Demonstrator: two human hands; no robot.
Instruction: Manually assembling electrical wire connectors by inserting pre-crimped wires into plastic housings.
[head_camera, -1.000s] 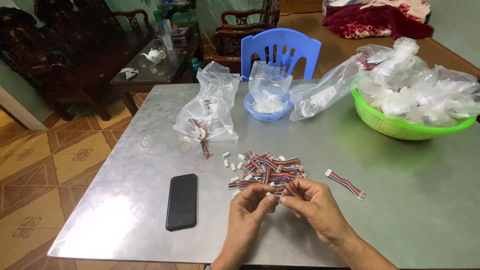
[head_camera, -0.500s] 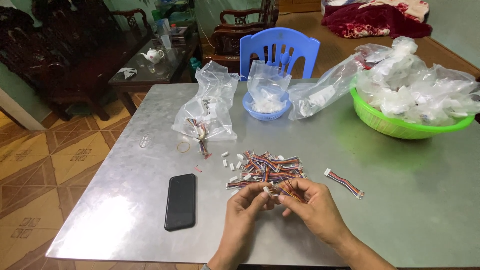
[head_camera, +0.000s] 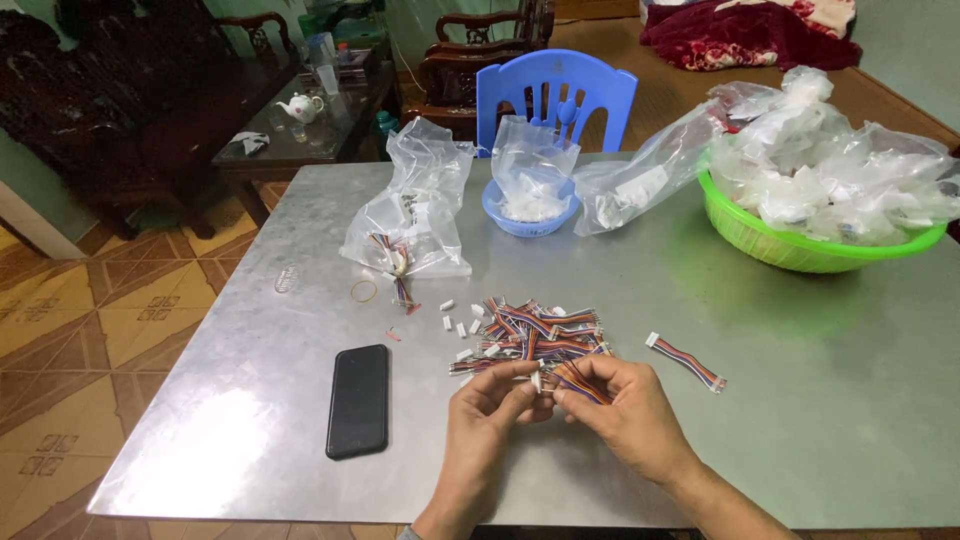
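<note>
both hands, left hand (head_camera: 490, 415) and right hand (head_camera: 620, 405), have fingers pinched shut on one coloured wire lead (head_camera: 562, 380) above the worktop (head_camera: 820, 400), beside the wire pile (head_camera: 530, 338).

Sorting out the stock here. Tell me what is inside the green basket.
The green basket is heaped above its rim with clear plastic bags holding small whitish parts, too small to identify. Whatever lies lower down is covered by the top bags and the basket wall.

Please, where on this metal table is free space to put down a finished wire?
Bare metal lies right of the single loose wire, below the green basket, and left of the black phone. It is crowded around the wire pile, before both hands.
</note>
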